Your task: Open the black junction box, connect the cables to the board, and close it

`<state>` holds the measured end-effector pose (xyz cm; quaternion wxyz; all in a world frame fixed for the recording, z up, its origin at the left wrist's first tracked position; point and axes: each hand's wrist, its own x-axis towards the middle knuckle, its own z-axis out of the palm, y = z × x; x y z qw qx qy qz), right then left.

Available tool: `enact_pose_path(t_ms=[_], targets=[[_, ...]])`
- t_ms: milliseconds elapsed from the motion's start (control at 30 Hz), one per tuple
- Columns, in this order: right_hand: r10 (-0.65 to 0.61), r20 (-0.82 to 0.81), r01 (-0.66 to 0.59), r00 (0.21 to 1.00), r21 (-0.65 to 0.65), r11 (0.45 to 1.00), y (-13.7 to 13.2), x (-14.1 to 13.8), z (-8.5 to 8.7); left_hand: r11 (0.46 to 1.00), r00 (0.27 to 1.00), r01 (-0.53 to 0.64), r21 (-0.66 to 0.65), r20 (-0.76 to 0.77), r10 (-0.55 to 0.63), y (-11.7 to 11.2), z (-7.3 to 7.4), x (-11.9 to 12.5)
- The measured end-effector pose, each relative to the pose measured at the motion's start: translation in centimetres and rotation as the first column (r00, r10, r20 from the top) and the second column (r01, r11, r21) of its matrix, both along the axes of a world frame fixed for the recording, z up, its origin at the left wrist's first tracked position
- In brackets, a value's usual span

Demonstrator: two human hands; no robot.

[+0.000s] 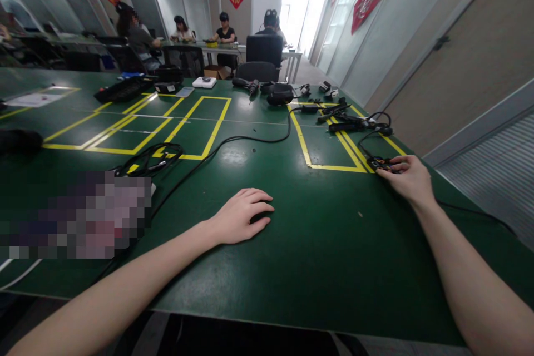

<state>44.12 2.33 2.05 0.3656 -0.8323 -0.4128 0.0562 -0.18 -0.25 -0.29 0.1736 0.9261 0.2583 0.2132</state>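
Note:
My left hand (pixel 242 216) lies on the green table (pixel 308 267), palm down, with nothing in it. Its fingers are stretched out and the thumb stands a little apart from them. At the right side of the table, my right hand (pixel 411 181) has its thumb and fingers around a small black device (pixel 381 165) with orange and light spots. What kind of device it is I cannot make out. A black cable (pixel 365 147) runs near it, toward dark gear and cables (pixel 354 122) lying just beyond.
Yellow tape (pixel 334 168) marks rectangles on the table. A power drill (pixel 250 86) and a black pouch (pixel 279 93) lie at the far edge. Left stand a black tray (pixel 125 88), a coiled cable (pixel 167 158) and a blurred-out item (pixel 92 217). Several people sit at tables behind.

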Motion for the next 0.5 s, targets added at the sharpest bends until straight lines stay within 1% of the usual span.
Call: enact_pose_path(t_ms=[133, 200, 267, 367, 433, 500], targets=[[-0.051, -0.004, 0.051, 0.999, -0.013, 0.999, 0.0, 0.1, 0.1, 1.000, 1.000, 0.003, -0.020, -0.008, -0.003, 0.0, 0.0, 0.2], [-0.082, 0.015, 0.082, 0.997, -0.041, 0.996, 0.1, 0.0, 0.2, 1.000, 1.000, 0.010, -0.021, -0.011, -0.010, 0.0, 0.1, 0.2], [-0.087, 0.018, 0.088, 0.996, -0.061, 0.994, 0.1, 0.0, 0.4, 1.000, 1.000, 0.007, -0.023, -0.010, -0.007, 0.0, 0.1, 0.3], [-0.086, 0.027, 0.087, 0.996, -0.026, 0.996, 0.0, 0.2, 0.4, 1.000, 1.000, 0.002, -0.025, -0.008, -0.002, -0.1, 0.2, 0.3], [-0.100, 0.083, 0.099, 0.991, 0.020, 0.995, 0.0, 0.6, 0.3, 1.000, 1.000, 0.004, -0.023, -0.010, -0.004, -0.1, 0.2, 0.3], [-0.097, 0.227, 0.081, 0.969, 0.080, 0.993, 0.0, 1.2, 0.0, 1.000, 1.000, 0.008, -0.020, -0.010, -0.008, -0.1, 0.2, 0.3]])
